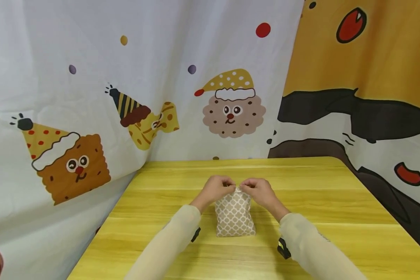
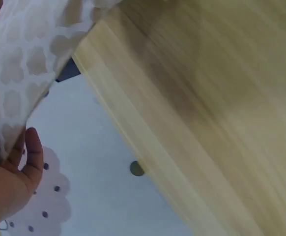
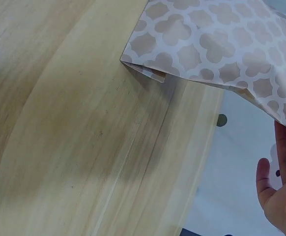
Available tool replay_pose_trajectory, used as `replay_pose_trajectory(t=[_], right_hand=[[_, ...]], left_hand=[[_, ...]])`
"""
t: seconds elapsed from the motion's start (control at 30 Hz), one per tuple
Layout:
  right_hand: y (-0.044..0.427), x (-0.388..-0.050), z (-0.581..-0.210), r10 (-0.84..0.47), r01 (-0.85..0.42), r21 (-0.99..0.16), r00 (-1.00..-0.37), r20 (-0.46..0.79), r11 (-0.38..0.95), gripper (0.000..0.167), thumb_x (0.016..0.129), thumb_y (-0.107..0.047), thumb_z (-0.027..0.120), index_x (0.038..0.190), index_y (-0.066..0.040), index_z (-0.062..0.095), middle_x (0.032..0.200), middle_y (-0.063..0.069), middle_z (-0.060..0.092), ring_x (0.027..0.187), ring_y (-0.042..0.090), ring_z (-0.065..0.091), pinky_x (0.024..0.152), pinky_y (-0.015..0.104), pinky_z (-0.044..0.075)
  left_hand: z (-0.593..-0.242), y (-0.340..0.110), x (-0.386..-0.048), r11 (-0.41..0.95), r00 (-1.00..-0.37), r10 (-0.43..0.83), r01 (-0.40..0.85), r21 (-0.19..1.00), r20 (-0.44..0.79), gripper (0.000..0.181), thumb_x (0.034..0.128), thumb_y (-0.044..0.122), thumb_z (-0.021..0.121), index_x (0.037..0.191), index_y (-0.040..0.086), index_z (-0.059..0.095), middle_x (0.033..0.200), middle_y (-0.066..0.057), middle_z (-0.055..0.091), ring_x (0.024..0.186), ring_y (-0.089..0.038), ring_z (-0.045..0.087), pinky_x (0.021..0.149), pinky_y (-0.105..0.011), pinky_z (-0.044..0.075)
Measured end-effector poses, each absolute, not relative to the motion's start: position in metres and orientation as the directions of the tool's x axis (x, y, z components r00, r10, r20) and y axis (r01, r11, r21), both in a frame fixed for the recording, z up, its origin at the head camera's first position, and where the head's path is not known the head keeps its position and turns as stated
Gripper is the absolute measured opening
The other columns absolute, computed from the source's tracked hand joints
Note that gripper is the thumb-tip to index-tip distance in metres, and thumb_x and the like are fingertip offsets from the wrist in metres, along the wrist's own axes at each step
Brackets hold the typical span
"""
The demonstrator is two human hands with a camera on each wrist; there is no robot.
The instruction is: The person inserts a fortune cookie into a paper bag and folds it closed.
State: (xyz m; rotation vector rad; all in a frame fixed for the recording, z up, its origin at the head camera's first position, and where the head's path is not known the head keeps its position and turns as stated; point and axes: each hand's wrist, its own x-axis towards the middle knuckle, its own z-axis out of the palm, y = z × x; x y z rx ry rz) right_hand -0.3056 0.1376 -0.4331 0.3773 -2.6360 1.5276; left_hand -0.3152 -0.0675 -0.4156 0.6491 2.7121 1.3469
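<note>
A small bag (image 1: 234,216) with a beige and white quatrefoil pattern, which looks like paper, stands on the table between both hands. My left hand (image 1: 215,189) pinches the left part of its top edge. The right part of that edge is pinched by my right hand (image 1: 261,191), with the fingertips of both hands close together. From the right wrist view, the bag (image 3: 216,46) shows a folded flap at its bottom corner. Its patterned side (image 2: 27,59) fills the upper left of the left wrist view. What the bag holds inside is hidden.
The table (image 1: 301,249) has a yellow wood-grain top. Behind it hangs a white curtain (image 1: 182,42) printed with cartoon biscuits, and an orange and black print (image 1: 336,66) covers the right side. Black wrist straps (image 1: 284,249) show beneath the pale sleeves (image 1: 168,241).
</note>
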Motion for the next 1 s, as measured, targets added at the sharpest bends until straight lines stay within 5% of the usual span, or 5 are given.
replay_pose_trajectory(t=[0.27,0.53,1.0], right_hand=[[0.137,-0.301,-0.436,-0.192,-0.291,-0.815,-0.956,0.224,0.501,0.011,0.096,-0.018,0.068,0.098,-0.011,0.076,0.093,0.0,0.071,0.079,0.016,0.06,0.068,0.031,0.051],[0.143,-0.3,-0.44,-0.185,-0.299,-0.789,-0.954,0.236,0.536,0.011,0.096,-0.016,0.067,0.098,-0.011,0.076,0.093,0.0,0.071,0.078,0.014,0.06,0.067,0.03,0.051],[0.162,-0.304,-0.447,-0.162,-0.222,-0.822,-0.974,0.16,0.524,0.014,0.098,-0.019,0.064,0.102,-0.01,0.075,0.097,0.002,0.07,0.08,0.018,0.058,0.07,0.034,0.049]], left_hand=[[-0.413,-0.06,-0.314,0.667,-0.904,0.395,0.404,0.626,0.163,0.016,0.09,0.019,0.067,0.075,0.02,0.072,0.063,0.007,0.063,0.051,-0.009,0.048,0.053,-0.024,0.042],[-0.418,-0.076,-0.313,0.746,-0.918,0.35,0.393,0.538,0.184,0.015,0.0876,0.022,0.069,0.073,0.021,0.072,0.063,0.013,0.062,0.054,-0.007,0.052,0.058,-0.026,0.046],[-0.436,-0.121,-0.316,0.777,-0.933,0.294,0.36,0.517,0.209,0.023,0.088,0.013,0.061,0.065,0.018,0.063,0.053,0.007,0.049,0.047,-0.008,0.034,0.052,-0.026,0.033]])
